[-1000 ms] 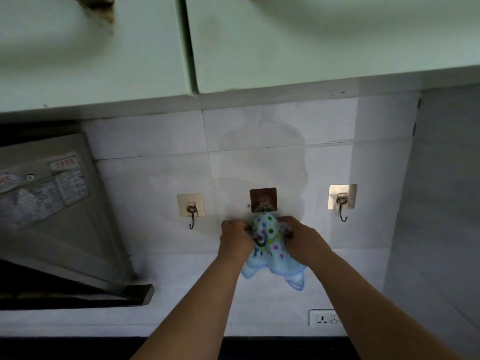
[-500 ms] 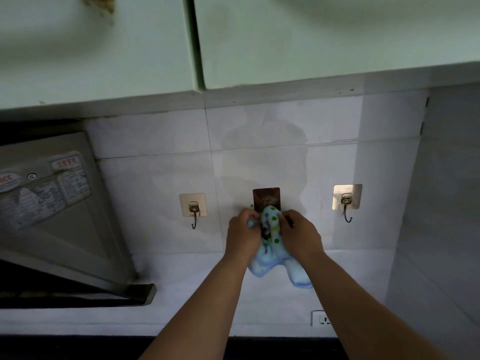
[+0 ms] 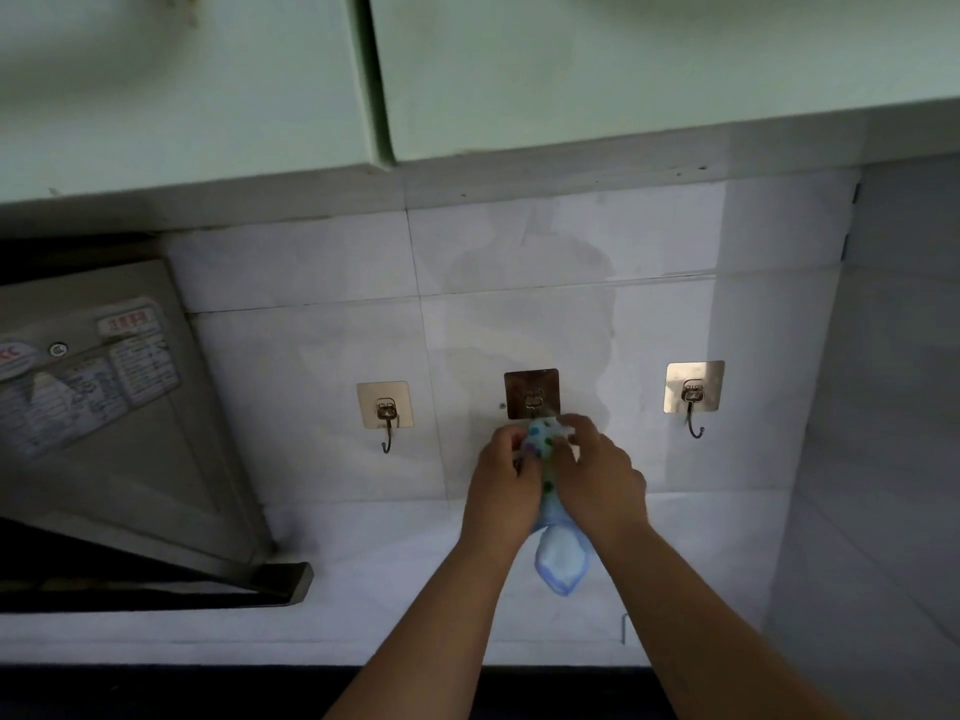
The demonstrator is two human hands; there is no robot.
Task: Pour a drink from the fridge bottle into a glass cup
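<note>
A small light-blue towel (image 3: 561,563) with coloured dots hangs at the middle wall hook (image 3: 532,394) on the white tiled wall. My left hand (image 3: 501,478) and my right hand (image 3: 600,472) are both closed around the towel's upper part, just below the hook plate. The towel's lower end dangles below my wrists. No bottle, fridge or glass cup is in view.
Two more adhesive hooks, a left hook (image 3: 385,415) and a right hook (image 3: 693,394), sit bare on the wall. A steel range hood (image 3: 104,423) juts out at the left. Pale green cupboards (image 3: 467,70) hang overhead. A side wall (image 3: 893,407) closes the right.
Both hands have pressed closer together on the towel, bunching it narrower under the hook. The view has shifted slightly; the socket low on the wall is now hidden.
</note>
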